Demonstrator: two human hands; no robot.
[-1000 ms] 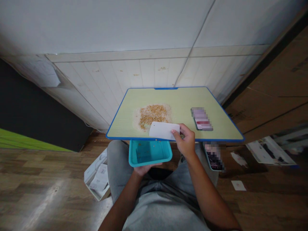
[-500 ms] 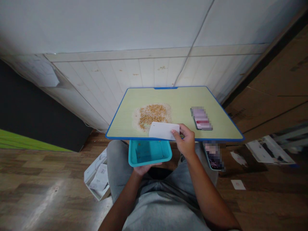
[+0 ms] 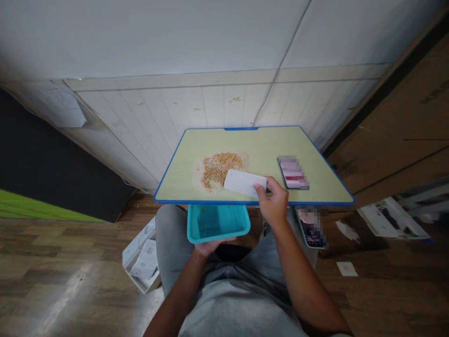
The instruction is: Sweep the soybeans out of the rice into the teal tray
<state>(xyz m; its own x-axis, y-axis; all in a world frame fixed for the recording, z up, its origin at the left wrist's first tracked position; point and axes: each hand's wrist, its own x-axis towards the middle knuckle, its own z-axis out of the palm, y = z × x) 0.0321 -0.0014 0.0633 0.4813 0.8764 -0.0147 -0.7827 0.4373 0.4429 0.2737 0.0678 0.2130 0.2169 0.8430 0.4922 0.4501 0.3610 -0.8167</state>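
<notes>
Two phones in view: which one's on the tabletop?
The dark-rimmed phone right of the right hand, on the pale green blue-edged table. The teal-cased phone sits below the table's near edge.

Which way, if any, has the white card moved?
Yes. The card, held by the right hand, moved away from the table's near edge, toward the grain.

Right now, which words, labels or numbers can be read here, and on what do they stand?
None can be read.
Phone on the table: blurred.
Second phone below the table edge: blurred.
Papers on the floor: too small.
White card in the right hand: blank.
</notes>
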